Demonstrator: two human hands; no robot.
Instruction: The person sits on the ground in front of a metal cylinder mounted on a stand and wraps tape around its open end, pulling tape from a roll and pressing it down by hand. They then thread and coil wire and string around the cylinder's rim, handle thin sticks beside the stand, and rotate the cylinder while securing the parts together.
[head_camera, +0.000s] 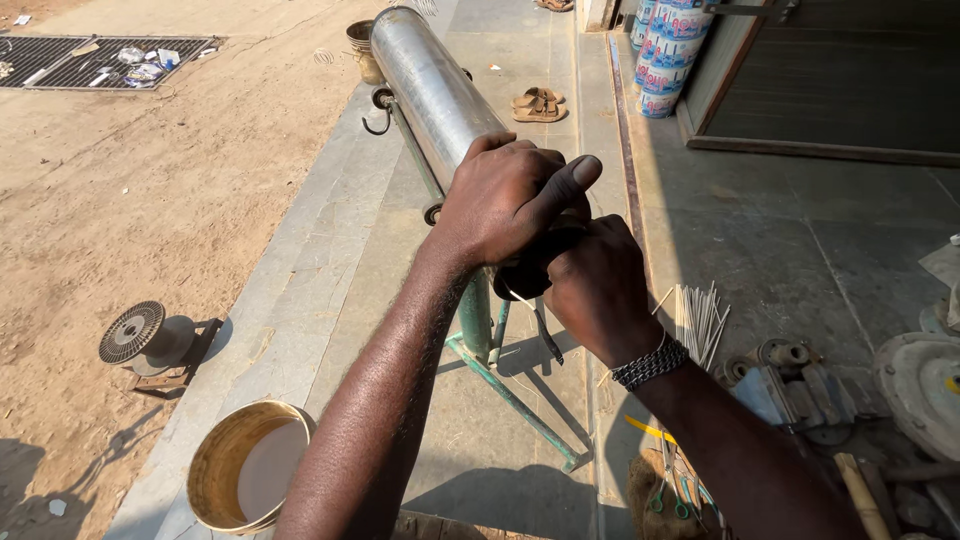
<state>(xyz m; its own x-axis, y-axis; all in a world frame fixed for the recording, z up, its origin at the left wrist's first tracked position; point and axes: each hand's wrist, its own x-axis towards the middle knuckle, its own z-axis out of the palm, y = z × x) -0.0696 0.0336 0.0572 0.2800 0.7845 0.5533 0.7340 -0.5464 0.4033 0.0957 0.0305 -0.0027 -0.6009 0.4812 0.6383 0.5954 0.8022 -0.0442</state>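
Both hands are working at the near end of the metal tube (430, 85): the left hand (505, 195) is clamped over its rim, and the right hand (595, 290) is closing around a dark part (525, 275) there. The tube could be rolling off its green stand (480, 330) if they are pushing sideways.

Both arms were bare to the frame's edge, with no sleeves. The right hand (598, 290) had a dark, beaded metal bracelet (650, 363) snug round the wrist. The left hand (505, 195) wore nothing.
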